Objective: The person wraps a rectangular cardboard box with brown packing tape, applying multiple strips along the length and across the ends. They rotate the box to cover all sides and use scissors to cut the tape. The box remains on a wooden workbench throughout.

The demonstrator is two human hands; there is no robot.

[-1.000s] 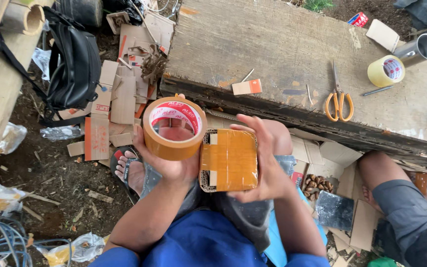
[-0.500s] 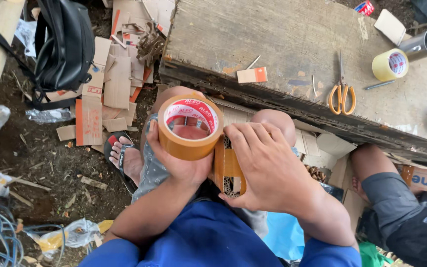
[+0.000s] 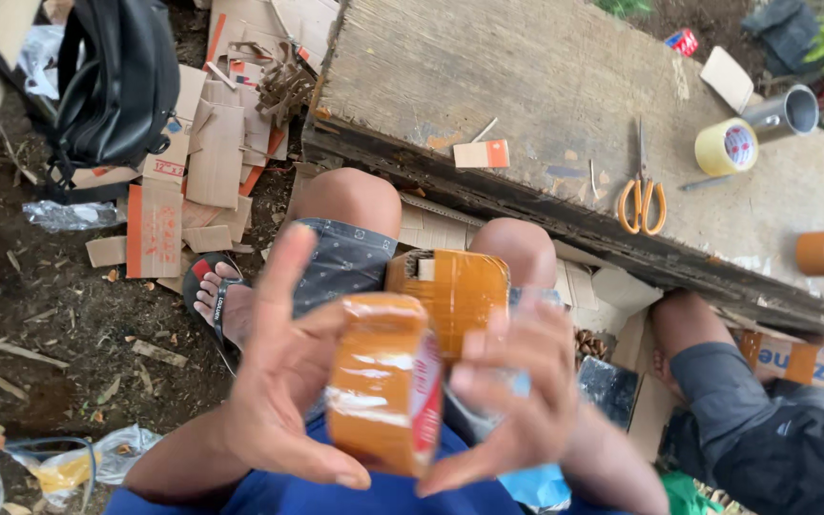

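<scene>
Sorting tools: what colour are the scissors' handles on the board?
Orange handles on the scissors, clearest in the head view.

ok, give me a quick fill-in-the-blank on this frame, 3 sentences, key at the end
Both hands, the left hand and the right hand, hold a roll of brown ____ between them.
The tape-wrapped box rests on the person's ____.
On the wooden board, the scissors have ____ handles.

Missing words: tape; lap; orange
</scene>
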